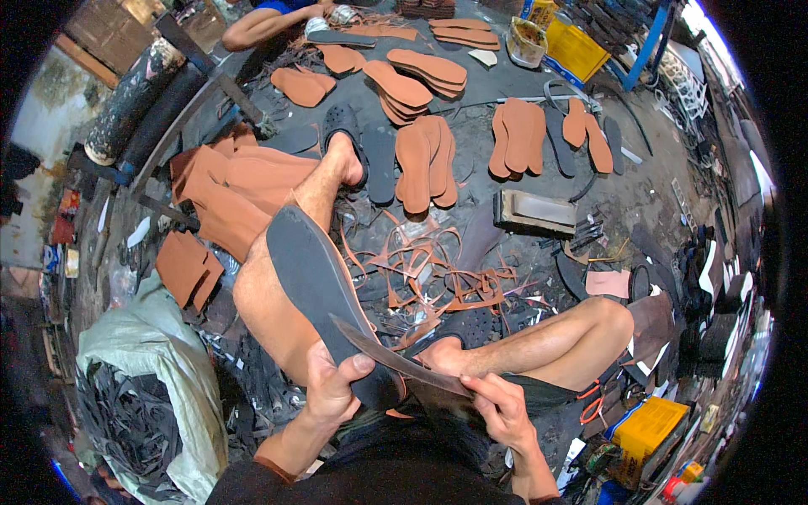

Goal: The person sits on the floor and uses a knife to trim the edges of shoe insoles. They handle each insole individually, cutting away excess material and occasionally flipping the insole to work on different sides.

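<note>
My left hand (331,385) grips the heel end of a long black shoe sole (310,268), thumb on top. The sole slants up and away, with a thin brown edge along its right side. My right hand (500,407) is closed on a curved dark knife (404,362). Its pointed blade reaches left and lies against the sole's right edge, near my left thumb. The handle is mostly hidden in my fingers. Curled brown offcut strips (429,265) lie on the floor between my legs.
Brown soles lie ahead in stacks (417,76) and rows (518,137). Brown sheets (244,181) are at left, above a pale sack (139,324) of black scraps. A sharpening block (535,212) lies ahead right; orange-handled scissors (592,407) lie near right. Another person's arm (268,27) shows at the top.
</note>
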